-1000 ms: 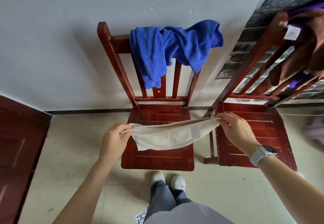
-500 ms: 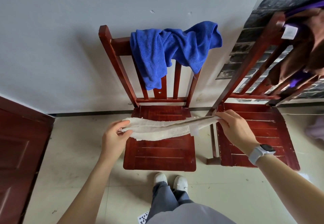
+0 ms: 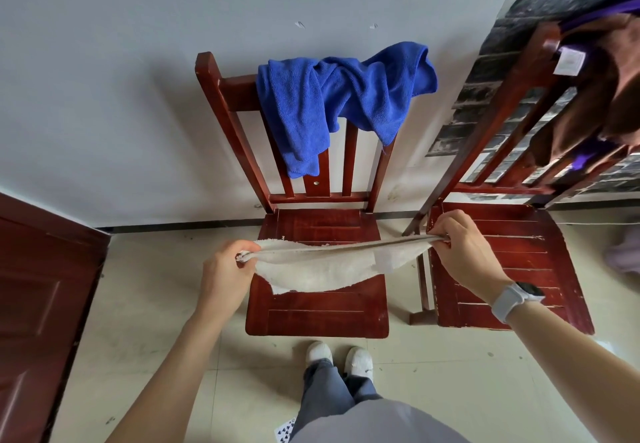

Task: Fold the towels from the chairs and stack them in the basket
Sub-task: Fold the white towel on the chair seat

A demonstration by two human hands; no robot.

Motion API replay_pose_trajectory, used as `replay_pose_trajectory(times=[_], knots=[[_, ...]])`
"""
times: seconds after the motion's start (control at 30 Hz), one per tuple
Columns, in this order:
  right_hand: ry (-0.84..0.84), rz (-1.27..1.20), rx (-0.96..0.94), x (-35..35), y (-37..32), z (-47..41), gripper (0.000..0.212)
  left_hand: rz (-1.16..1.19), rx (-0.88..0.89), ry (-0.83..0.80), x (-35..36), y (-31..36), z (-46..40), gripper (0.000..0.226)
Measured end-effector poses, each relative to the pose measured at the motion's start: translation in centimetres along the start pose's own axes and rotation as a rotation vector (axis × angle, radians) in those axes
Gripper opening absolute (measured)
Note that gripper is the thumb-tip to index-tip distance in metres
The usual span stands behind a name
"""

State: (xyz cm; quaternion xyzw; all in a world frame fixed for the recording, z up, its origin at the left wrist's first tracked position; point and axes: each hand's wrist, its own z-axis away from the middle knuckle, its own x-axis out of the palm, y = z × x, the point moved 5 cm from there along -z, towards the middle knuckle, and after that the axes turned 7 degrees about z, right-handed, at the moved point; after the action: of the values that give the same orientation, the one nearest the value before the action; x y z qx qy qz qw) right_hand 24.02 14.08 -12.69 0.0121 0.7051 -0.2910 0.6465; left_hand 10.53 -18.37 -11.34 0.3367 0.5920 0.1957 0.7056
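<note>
A cream towel [image 3: 322,267] hangs stretched between my hands above the seat of the middle red chair [image 3: 318,307]. My left hand [image 3: 227,267] pinches its left end and my right hand [image 3: 460,248] pinches its right end; the towel is doubled over and sags in the middle. A crumpled blue towel [image 3: 332,99] is draped over that chair's backrest. On the second red chair [image 3: 512,262] at the right, a brown towel [image 3: 595,96] with purple trim hangs over the backrest. No basket is in view.
A dark red door [image 3: 38,297] stands at the left. The white wall runs close behind the chairs. My white shoes [image 3: 339,356] stand just in front of the middle chair. A playing card [image 3: 284,431] lies on the tiled floor. A pale lilac shape [image 3: 623,259] sits at the right edge.
The cream towel, which was pulled nearly flat half a second ago, now sags lower over the seat again. Both hands keep their grip on its ends.
</note>
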Motion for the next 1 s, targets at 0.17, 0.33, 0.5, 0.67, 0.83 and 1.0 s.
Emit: replay_pose_trajectory(times=[0.17,0.33,0.5,0.67,0.83,1.0], knots=[[-0.076,-0.01,-0.021,0.0,0.0,-0.2,0.013,-0.164,0.071,-0.064,0.2,-0.3,-0.2,0.023],[-0.078,-0.072,-0.052,-0.2,-0.1,0.2,0.008,-0.248,0.107,-0.118,0.1,-1.0,0.0,0.01],[-0.135,-0.149,-0.006,0.2,0.3,0.7,0.014,-0.106,-0.02,-0.229,0.7,-2.2,0.2,0.009],[-0.173,-0.109,0.021,0.3,1.4,1.1,0.018,0.125,-0.08,-0.254,0.3,-2.1,0.4,0.008],[-0.048,-0.084,-0.022,0.3,1.2,1.1,0.02,0.128,0.017,-0.222,-0.3,-0.8,0.7,0.013],[0.041,-0.094,-0.033,0.3,0.9,0.7,0.019,-0.052,0.097,-0.308,0.1,-1.0,0.8,0.009]])
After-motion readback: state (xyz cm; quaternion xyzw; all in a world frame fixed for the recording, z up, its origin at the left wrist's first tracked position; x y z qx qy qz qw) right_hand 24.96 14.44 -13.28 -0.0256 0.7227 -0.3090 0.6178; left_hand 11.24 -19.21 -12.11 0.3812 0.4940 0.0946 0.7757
